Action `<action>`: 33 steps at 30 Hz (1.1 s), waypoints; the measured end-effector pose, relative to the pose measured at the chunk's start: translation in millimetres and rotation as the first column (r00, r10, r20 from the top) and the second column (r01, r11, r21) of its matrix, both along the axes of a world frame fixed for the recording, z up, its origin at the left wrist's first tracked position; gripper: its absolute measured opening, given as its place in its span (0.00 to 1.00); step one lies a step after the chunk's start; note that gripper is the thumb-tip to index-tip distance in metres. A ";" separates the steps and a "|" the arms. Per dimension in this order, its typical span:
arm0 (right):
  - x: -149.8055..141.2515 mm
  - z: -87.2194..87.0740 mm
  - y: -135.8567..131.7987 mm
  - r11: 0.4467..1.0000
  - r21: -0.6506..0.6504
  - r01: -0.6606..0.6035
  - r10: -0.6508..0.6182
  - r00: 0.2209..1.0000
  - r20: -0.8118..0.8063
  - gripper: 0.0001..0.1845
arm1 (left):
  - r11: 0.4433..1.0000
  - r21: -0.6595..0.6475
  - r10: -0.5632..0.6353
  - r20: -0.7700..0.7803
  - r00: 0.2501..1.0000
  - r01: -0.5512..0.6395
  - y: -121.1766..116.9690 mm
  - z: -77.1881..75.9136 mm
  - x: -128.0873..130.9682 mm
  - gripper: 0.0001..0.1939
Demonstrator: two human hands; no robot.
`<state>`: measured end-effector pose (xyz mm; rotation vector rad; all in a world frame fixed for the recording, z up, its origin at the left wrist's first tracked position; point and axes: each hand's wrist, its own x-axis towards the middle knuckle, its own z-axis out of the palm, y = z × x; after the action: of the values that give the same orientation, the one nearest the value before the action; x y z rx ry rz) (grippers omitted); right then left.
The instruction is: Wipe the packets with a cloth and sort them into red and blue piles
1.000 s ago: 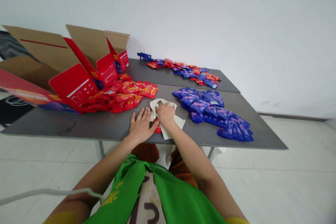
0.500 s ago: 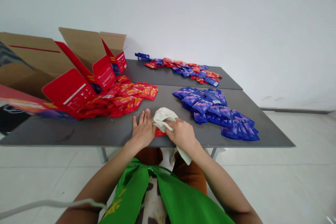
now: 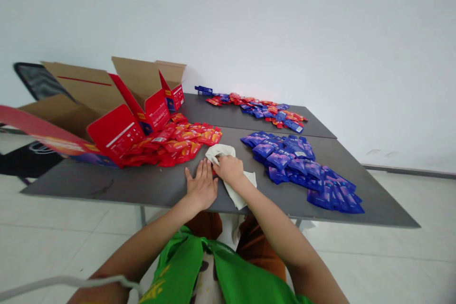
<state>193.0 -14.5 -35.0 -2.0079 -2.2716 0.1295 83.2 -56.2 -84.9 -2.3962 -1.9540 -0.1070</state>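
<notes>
My left hand [image 3: 202, 186] lies flat near the table's front edge, fingers stretched forward, beside the cloth. My right hand [image 3: 230, 171] is closed on a whitish cloth [image 3: 238, 194]. Part of the cloth bunches up ahead of the fingers and the rest trails toward the table edge. A sliver of a red packet [image 3: 214, 171] shows between my hands; most of it is hidden under them and the cloth. To the left is a heap of red packets [image 3: 178, 145]; to the right, a spread of blue packets [image 3: 292, 159].
Open cardboard boxes [image 3: 116, 135] with raised flaps stand along the left of the dark table [image 3: 156, 192]. Mixed red and blue packets [image 3: 263, 108] lie on the farther table by the wall. A pale cable [image 3: 71, 281] crosses at the lower left.
My right hand has moved the cloth forward and left, closer to my left hand. More of the cloth now lies on the table. The red packet is more covered, and the view has shifted slightly.
</notes>
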 end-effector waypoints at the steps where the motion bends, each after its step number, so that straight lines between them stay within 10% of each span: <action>1: -1.1 1.1 -1.6 1.000 -0.003 -0.010 0.010 1.000 -0.003 0.21 | 1.000 -0.002 0.014 0.002 1.000 -0.014 0.1 -0.1 0.7 0.32; 9: 44.8 20.6 -67.7 0.995 0.064 -0.072 0.081 0.986 -0.146 0.19 | 0.957 0.261 0.070 0.208 0.976 -0.125 -8.8 -5.4 -8.0 0.36; 12: 75.1 38.4 -88.6 0.977 0.214 -0.001 0.067 0.950 -0.304 0.20 | 0.933 0.359 -0.083 0.225 0.971 -0.004 -9.2 1.0 -2.4 0.43; 16: 94.8 55.2 -101.8 0.919 0.381 0.103 0.091 0.885 -0.457 0.19 | 0.958 0.222 -0.203 0.074 0.976 0.183 2.5 12.0 18.1 0.40; 20: 87.0 50.6 -101.5 0.895 0.420 0.149 0.109 0.841 -0.530 0.18 | 0.992 0.083 -0.096 0.015 0.995 0.094 19.6 17.2 27.8 0.21; 27: 83.6 35.8 -74.9 0.908 0.398 0.131 0.155 0.778 -0.609 0.16 | 0.978 0.194 0.058 0.108 0.992 -0.078 44.9 28.0 40.0 0.22; 33: 87.2 35.4 -74.6 0.839 0.474 0.268 0.198 0.660 -0.725 0.16 | 0.983 -0.003 0.181 0.125 0.976 -0.182 66.2 33.6 88.3 0.26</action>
<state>280.2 -89.1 0.4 -1.3173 -1.4821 0.2286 171.5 9.9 -51.3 -2.2425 -2.2104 -0.2633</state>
